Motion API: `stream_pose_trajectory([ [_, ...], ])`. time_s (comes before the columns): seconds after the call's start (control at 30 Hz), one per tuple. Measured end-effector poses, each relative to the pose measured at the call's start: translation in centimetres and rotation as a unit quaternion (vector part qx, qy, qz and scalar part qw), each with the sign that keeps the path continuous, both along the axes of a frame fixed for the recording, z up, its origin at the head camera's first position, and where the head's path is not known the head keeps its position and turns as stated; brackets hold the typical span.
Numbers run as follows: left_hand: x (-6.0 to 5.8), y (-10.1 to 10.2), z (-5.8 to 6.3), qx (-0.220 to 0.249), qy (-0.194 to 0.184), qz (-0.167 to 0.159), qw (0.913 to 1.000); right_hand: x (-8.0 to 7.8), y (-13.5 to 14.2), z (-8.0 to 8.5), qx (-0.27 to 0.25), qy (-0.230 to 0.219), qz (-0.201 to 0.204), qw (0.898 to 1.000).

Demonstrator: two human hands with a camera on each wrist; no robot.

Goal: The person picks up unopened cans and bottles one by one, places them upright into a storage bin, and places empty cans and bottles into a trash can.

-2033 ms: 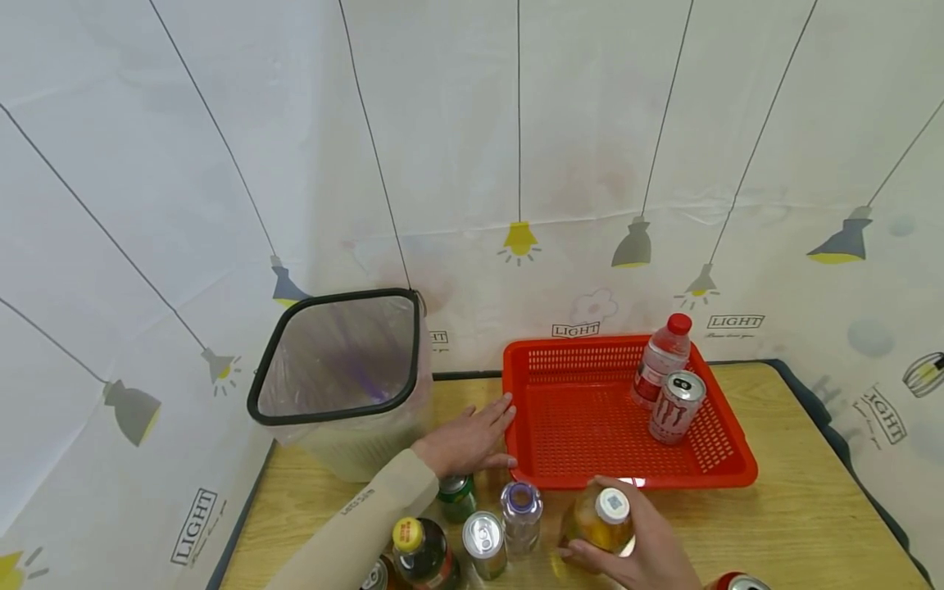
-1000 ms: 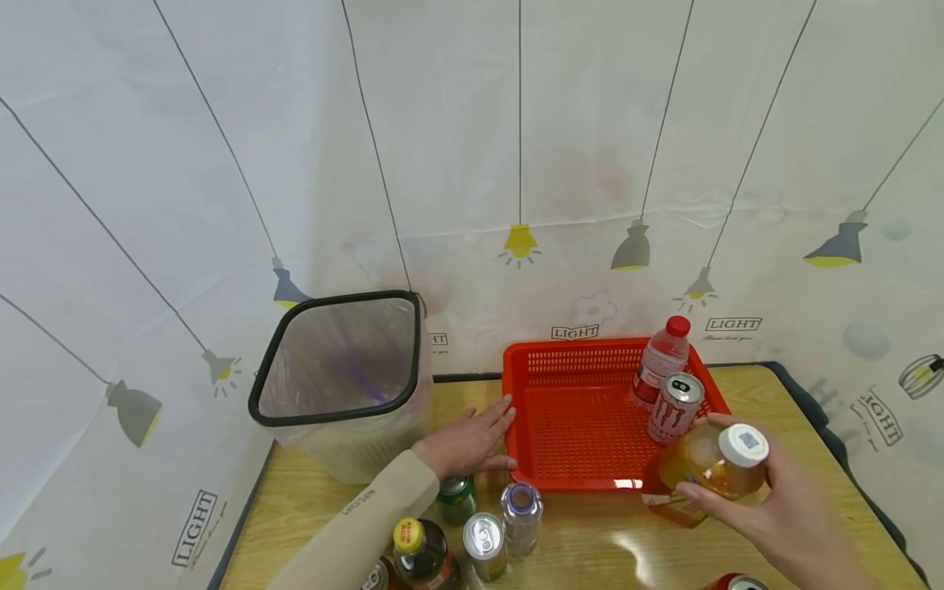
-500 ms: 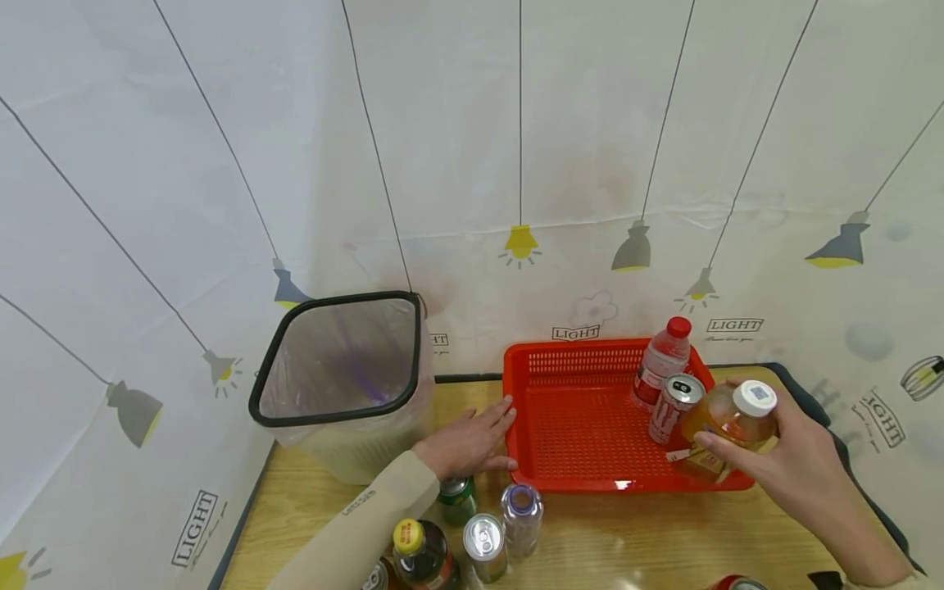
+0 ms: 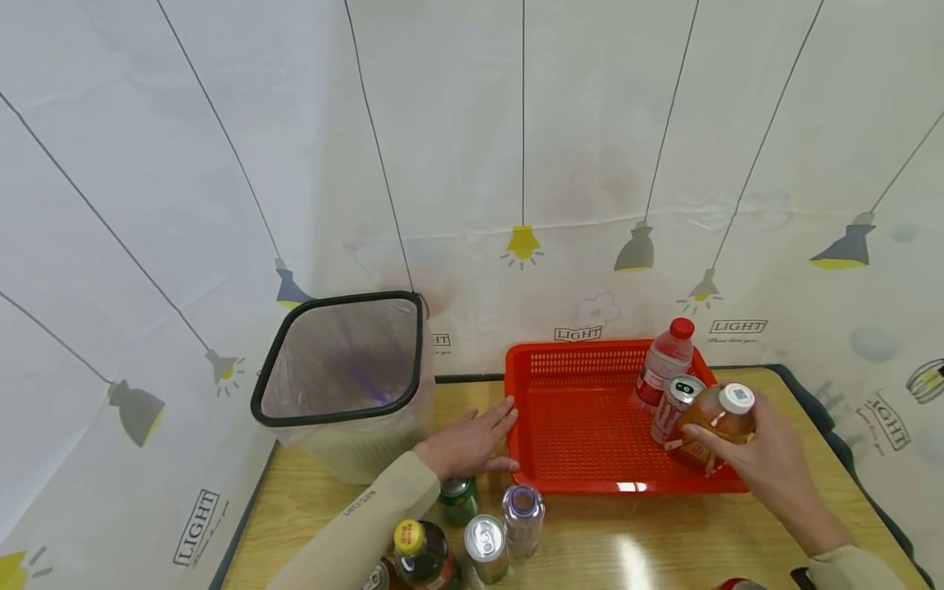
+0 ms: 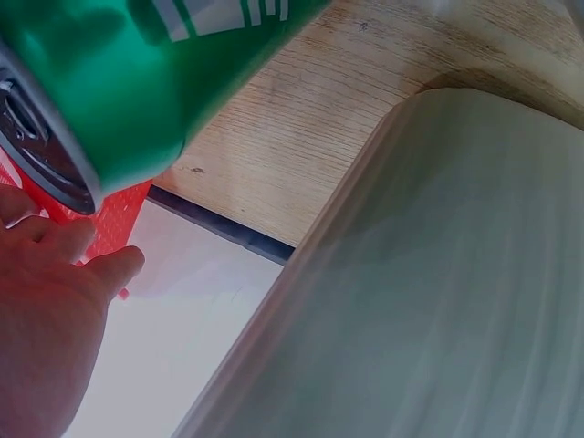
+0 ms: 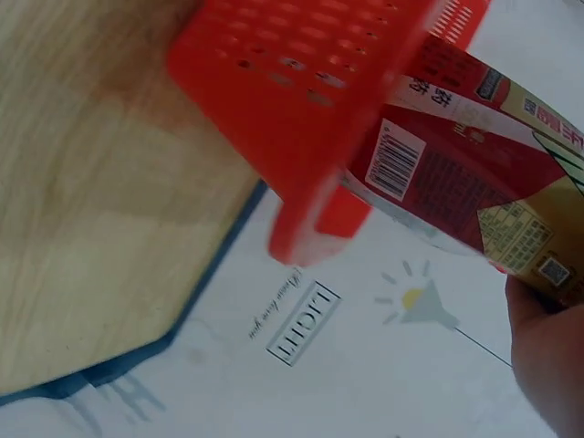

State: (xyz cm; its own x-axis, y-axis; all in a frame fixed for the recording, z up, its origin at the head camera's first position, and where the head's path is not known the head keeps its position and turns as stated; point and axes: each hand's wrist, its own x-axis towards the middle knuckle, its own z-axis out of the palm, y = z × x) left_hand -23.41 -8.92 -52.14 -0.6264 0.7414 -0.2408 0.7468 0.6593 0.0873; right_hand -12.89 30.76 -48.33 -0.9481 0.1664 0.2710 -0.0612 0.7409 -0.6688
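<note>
The bin stands at the far left of the table, its liner folded over the rim, presumably to keep it in place. Nearer the person, the dark bottle, green can, silver can and clear bottle stand upright in a loose group. The left hand lies extended, grasping nothing, fingertips at the left rim of the basket, apparently to steady it. Inside, on the right, the red-capped bottle and pink can stand close together. The right hand grasps the amber bottle from the right, likely leaving its base unobstructed. The bottle is tilted at the basket's front right corner; base contact cannot be determined.
</note>
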Motion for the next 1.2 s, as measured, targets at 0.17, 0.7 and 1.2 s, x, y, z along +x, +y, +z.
stream_pose_trajectory([
  [0.17,-0.1,0.0,-0.1,-0.005,0.005,-0.003,1.0000,-0.5,-0.2,-1.9,-0.011,-0.008,-0.035,0.999],
  [0.7,0.0,0.0,0.0,-0.004,0.004,-0.007,1.0000,-1.8,0.0,-3.4,0.046,-0.040,-0.061,0.996],
  [1.2,-0.1,0.0,-0.1,-0.005,-0.003,0.000,1.0000,-2.9,-0.2,-4.2,0.066,-0.069,-0.036,0.995],
])
